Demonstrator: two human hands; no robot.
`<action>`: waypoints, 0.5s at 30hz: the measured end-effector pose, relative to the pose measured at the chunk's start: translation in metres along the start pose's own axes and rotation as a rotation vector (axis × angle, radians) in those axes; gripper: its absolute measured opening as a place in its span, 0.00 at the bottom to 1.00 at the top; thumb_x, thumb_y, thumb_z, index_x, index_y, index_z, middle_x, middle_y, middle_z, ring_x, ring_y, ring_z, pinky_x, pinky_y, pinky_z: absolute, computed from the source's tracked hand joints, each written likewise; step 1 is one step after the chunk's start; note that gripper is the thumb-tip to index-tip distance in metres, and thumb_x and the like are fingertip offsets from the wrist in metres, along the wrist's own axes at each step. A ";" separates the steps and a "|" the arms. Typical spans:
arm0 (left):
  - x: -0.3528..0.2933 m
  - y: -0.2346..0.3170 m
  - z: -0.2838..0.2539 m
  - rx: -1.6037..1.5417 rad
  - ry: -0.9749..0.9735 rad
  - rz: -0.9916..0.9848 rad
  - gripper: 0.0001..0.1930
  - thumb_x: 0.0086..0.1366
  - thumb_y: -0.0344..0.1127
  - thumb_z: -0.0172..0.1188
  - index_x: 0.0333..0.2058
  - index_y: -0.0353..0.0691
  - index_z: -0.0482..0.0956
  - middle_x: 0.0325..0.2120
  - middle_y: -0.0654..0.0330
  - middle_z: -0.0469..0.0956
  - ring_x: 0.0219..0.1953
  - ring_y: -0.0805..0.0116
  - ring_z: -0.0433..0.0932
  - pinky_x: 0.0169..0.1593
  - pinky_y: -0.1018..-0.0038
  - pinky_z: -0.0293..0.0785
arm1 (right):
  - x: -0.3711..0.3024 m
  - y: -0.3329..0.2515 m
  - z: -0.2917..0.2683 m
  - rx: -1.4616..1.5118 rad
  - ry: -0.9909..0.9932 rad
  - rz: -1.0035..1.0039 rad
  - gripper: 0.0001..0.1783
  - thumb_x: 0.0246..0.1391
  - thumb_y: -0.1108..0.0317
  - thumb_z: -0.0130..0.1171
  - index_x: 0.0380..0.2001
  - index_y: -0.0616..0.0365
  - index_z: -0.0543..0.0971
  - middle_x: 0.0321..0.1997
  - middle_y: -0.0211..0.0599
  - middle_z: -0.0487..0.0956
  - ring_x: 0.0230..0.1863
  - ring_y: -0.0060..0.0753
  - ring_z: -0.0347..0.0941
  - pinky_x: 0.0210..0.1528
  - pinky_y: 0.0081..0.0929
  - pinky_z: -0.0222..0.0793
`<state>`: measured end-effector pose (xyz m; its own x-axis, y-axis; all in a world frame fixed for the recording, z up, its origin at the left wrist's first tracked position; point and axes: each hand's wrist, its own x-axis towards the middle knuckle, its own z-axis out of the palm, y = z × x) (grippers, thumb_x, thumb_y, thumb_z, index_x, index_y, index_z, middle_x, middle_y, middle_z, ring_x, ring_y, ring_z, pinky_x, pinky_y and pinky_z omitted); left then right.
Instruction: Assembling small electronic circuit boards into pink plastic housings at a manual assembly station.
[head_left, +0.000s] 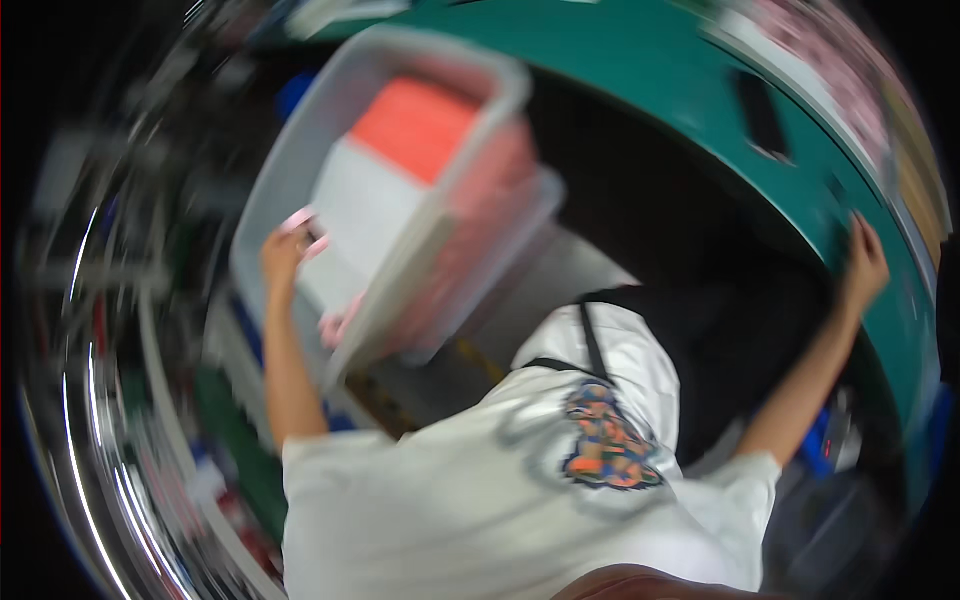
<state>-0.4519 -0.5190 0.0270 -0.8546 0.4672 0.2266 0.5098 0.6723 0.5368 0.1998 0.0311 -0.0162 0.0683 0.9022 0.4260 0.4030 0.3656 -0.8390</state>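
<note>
My left hand [284,258] is closed on a small pink piece [300,220], curved, with a dark gap in it; blur hides its exact kind. That hand is over the left side of a translucent plastic bin [505,75]. Inside the bin are a white sheet [370,205] and a coral-red sheet [418,125]. Another pink piece [338,325] lies at the bin's near end. Far to the right, above the green table, my right hand [866,268] has its fingers pinched together. Whatever they may hold is too blurred to make out.
The green table [640,75] curves from the back round to the right. On it are a black phone-like slab [762,115] and a white tray [790,65] of pink pieces. Under the bin stands a grey surface [570,265]. Blurred shelving and clutter fill the left side.
</note>
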 end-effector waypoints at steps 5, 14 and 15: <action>0.019 0.188 0.032 -0.764 -0.539 0.405 0.18 0.67 0.44 0.48 0.18 0.47 0.62 0.18 0.70 0.57 0.24 0.80 0.56 0.29 0.83 0.53 | -0.029 -0.043 0.052 0.454 0.170 -0.029 0.06 0.55 0.72 0.69 0.35 0.63 0.87 0.35 0.32 0.85 0.28 0.21 0.73 0.33 0.17 0.69; -0.150 0.435 0.266 -0.726 -1.328 0.618 0.15 0.71 0.34 0.54 0.52 0.34 0.74 0.38 0.56 0.79 0.37 0.68 0.76 0.47 0.72 0.74 | -0.235 -0.016 -0.048 0.458 0.514 0.356 0.08 0.54 0.82 0.64 0.38 0.68 0.86 0.37 0.36 0.79 0.29 0.27 0.73 0.32 0.17 0.71; -0.181 0.488 0.279 -0.617 -1.524 0.649 0.14 0.70 0.33 0.58 0.51 0.35 0.75 0.38 0.58 0.79 0.35 0.70 0.76 0.42 0.75 0.75 | -0.261 0.001 -0.059 0.435 0.599 0.457 0.08 0.54 0.82 0.64 0.38 0.68 0.86 0.37 0.36 0.79 0.29 0.27 0.72 0.33 0.17 0.71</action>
<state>-0.0208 -0.1150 0.0216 0.4779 0.8582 -0.1872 0.2825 0.0516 0.9579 0.2362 -0.2171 -0.1079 0.6563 0.7542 0.0200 -0.1574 0.1628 -0.9740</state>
